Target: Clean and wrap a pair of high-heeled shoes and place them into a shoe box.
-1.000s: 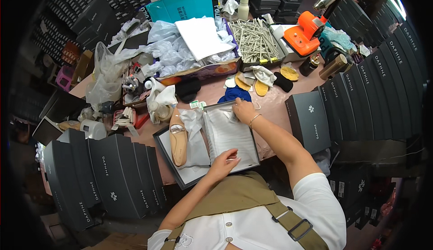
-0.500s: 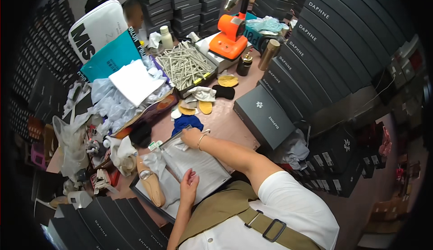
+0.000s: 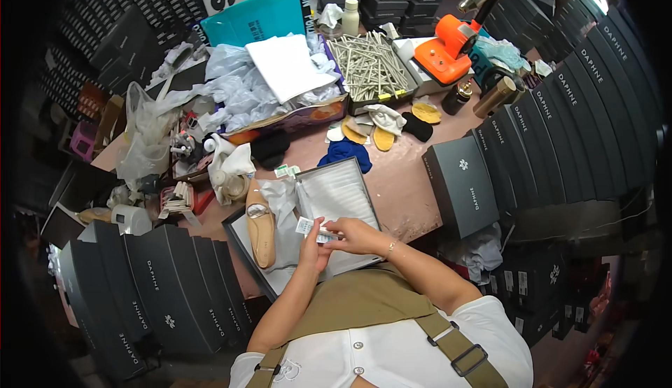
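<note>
My hands meet over an open dark shoe box [image 3: 241, 256] near my waist. Between the fingers of my left hand [image 3: 313, 251] is a small white printed slip [image 3: 305, 226], either a label or a packet. My right hand [image 3: 358, 236] pinches a similar white printed piece right beside it; whether the two are joined I cannot tell. A tan flat shoe [image 3: 262, 240] lies in the left part of the box, with white tissue paper [image 3: 281, 206] next to it. White striped padding [image 3: 334, 186] fills the part beyond my hands.
Closed shoe boxes stack at right [image 3: 462, 185] and lower left [image 3: 161, 283]. Beyond the open box lie a blue cloth [image 3: 345, 154], yellow pads [image 3: 383, 138] and a carton [image 3: 301, 123] of crumpled paper. A tray of pale sticks [image 3: 371, 69] and an orange tool [image 3: 442, 51] stand farther back.
My right hand has drawn back from the box's far edge to meet my left, and both now hold small printed white pieces. The view has turned, shifting the scene.
</note>
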### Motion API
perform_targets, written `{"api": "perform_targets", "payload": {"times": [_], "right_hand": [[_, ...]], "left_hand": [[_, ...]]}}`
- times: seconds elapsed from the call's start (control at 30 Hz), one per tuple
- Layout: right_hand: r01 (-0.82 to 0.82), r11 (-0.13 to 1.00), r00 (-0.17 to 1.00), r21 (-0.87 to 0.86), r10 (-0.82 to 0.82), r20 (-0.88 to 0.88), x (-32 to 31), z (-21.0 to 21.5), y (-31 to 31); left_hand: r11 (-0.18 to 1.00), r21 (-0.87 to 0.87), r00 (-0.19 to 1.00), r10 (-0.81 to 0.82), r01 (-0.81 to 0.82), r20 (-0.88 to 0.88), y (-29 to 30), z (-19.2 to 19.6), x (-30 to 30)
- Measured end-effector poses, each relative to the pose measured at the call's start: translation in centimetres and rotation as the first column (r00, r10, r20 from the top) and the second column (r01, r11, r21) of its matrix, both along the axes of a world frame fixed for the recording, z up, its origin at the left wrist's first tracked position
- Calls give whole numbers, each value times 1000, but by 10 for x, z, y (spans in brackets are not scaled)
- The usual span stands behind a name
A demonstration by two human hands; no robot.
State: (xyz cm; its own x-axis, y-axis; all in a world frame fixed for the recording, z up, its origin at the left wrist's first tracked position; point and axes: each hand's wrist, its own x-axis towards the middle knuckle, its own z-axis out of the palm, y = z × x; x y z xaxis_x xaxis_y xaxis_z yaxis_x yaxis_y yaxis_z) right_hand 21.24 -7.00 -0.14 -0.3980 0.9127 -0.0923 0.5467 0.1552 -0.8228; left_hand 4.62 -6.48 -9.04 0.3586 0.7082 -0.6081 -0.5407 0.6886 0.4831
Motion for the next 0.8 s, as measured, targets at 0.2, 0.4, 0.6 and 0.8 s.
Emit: {"api": "perform_targets", "payload": {"times": [0.2,0.4,0.6,0.8], "right_hand": [[204,961,820,187,-272,503,40,-25,1],[484,844,871,231,-489,-37,71,-97,-9],[590,329,47,-737,-926,-375,125,-83,-62],[-213,799,307,-562,-491,-815,96,72,-70]], "left_hand": [[994,-44,986,102,-97,133,-4,19,6],[999,27,996,31,-29,-84,-16,9,3],[983,55,826,-118,177,-551,-19,6,32],[571,550,604,115,609,-789,-24,42,48]]}}
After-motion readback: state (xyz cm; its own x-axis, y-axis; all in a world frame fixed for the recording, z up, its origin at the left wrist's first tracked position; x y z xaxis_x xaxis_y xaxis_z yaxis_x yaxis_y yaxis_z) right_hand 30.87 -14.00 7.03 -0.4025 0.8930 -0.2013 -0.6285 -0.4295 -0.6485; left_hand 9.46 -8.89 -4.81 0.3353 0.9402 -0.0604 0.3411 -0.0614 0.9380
